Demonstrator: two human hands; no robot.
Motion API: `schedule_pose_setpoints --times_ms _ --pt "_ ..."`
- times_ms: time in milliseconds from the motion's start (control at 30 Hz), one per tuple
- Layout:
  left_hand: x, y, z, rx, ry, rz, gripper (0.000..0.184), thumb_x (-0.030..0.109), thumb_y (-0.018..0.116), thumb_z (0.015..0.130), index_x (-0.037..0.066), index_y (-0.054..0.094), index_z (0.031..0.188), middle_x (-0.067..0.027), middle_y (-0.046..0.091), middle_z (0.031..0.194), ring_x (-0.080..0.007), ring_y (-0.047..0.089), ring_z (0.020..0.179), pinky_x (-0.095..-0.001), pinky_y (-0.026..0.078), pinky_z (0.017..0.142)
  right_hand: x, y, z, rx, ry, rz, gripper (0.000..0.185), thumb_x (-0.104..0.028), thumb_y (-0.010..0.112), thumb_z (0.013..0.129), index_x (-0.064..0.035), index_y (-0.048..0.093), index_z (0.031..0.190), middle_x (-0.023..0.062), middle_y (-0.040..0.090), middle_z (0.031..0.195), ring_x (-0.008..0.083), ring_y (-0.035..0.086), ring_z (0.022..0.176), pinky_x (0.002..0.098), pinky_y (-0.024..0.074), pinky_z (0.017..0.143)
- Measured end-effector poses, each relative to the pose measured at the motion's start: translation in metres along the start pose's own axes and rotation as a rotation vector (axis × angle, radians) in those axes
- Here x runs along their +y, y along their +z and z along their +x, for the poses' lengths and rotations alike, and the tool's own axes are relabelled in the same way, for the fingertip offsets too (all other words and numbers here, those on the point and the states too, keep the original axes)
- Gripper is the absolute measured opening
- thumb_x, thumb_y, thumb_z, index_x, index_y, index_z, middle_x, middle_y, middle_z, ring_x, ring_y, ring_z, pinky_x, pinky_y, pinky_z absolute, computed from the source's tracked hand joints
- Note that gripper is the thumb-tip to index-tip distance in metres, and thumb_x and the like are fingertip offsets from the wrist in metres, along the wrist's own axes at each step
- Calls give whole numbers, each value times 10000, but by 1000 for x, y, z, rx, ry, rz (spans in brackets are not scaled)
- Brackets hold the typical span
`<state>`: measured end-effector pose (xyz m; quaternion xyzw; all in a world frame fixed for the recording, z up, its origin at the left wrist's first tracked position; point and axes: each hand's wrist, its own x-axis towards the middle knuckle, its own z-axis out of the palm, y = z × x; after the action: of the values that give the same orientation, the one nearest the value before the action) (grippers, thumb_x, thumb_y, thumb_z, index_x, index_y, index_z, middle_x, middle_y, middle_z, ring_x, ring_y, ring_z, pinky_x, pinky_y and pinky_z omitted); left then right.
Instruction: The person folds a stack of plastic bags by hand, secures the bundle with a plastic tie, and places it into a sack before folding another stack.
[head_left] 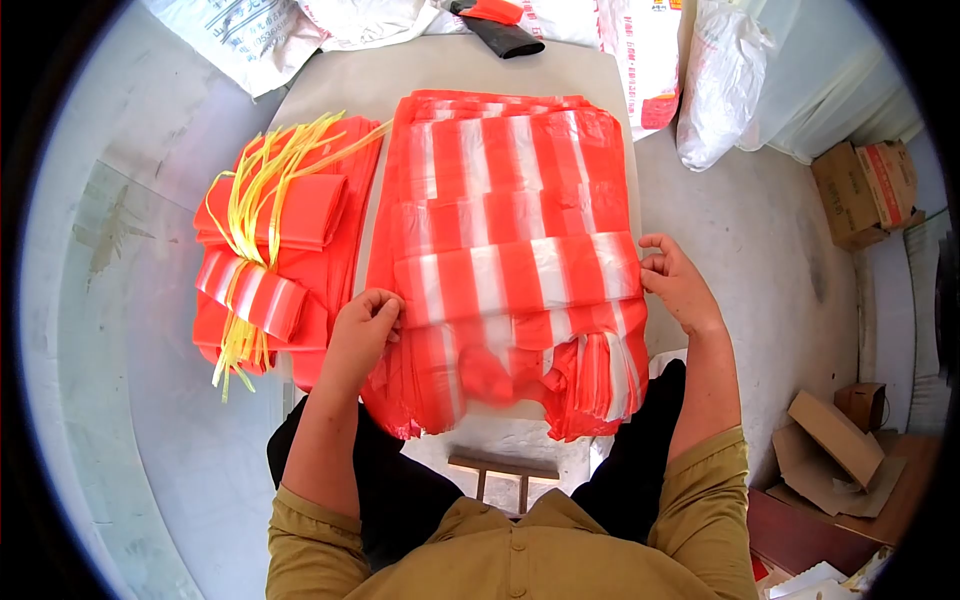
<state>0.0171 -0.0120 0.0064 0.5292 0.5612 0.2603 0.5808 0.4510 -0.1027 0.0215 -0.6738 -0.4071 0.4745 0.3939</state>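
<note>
A thick stack of red and white striped plastic bags [520, 200] lies on the table in front of me. My left hand [372, 318] pinches the stack's left edge, and my right hand [675, 285] is at its right edge with curled fingers, the thumb and forefinger close to the plastic. Between them a striped layer is folded across the pile. The lower edges of the bags hang loose and ruffled toward me, partly blurred. Left of the stack are red bag bundles [330, 210], a small striped roll [252, 292] and yellow ties [262, 200] draped over them.
The table [350, 80] shows beyond the stack. White sacks [240, 40], a black and red item [505, 38] and a white plastic bag [722, 85] are at the far side. Cardboard boxes [865, 190] and opened cardboard [835, 450] are at the right. A wooden stool [503, 467] is below.
</note>
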Motion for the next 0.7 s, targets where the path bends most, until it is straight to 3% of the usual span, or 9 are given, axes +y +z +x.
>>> schedule_pose_setpoints --times_ms 200,400,500,700 --pt "-6 -1 0 1 -14 40 182 184 575 1063 36 663 1004 -6 636 853 -109 587 739 -248 496 687 1 -1 0 -12 -5 12 408 -30 603 951 -37 497 1344 10 658 950 101 620 909 267 490 870" --pt "3 6 -5 22 -1 115 106 144 682 996 42 655 986 16 636 849 -84 581 745 -234 478 675 -1 0 -1 -10 -13 12 407 -39 603 951 -38 497 1344 13 663 955 100 620 915 270 488 880" --pt "-7 4 -2 43 30 109 172 114 765 920 -8 667 994 -23 661 893 -99 610 815 -251 506 726 -1 0 -1 -8 -9 7 406 -41 603 950 -39 497 1342 14 664 953 101 620 919 271 487 883" --pt "-9 4 -1 54 84 149 143 98 738 928 -9 659 981 -23 649 880 -99 596 805 -251 499 727 1 1 0 6 -29 16 401 -36 597 943 -31 503 1333 23 665 947 104 615 909 269 482 858"
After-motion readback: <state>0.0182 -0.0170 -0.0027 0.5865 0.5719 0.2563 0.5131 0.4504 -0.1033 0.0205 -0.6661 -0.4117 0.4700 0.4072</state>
